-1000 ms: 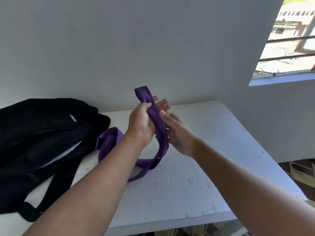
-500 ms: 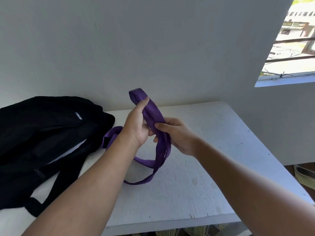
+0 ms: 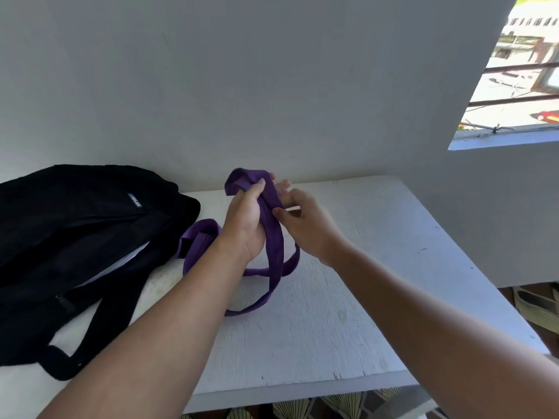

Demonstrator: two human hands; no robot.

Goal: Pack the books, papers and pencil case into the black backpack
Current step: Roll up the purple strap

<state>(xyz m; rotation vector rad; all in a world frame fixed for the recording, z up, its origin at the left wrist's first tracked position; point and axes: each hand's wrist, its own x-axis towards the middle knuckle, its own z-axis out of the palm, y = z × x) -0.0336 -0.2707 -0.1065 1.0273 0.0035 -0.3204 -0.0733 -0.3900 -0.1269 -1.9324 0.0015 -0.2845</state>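
The black backpack (image 3: pixel 75 237) lies on its side at the left of the white table (image 3: pixel 348 313). White paper (image 3: pixel 127 261) shows in its open mouth. A long purple fabric strap (image 3: pixel 273 267) runs from the backpack's mouth across the table and up into my hands. My left hand (image 3: pixel 245 225) grips the strap, which loops over its fingers. My right hand (image 3: pixel 305 225) is right beside it, thumb against the strap, and a loop of strap rises under its palm. No books or pencil case are visible.
A white wall stands close behind the table. There is a barred window (image 3: pixel 514 86) at the upper right. The backpack's black shoulder strap (image 3: pixel 90 337) trails toward the table's front edge. Patterned items (image 3: pixel 538 309) lie on the floor at the right.
My right hand closed on the strap beside my left hand, and the strap's loop over my left hand has shifted. The view tilted slightly upward.
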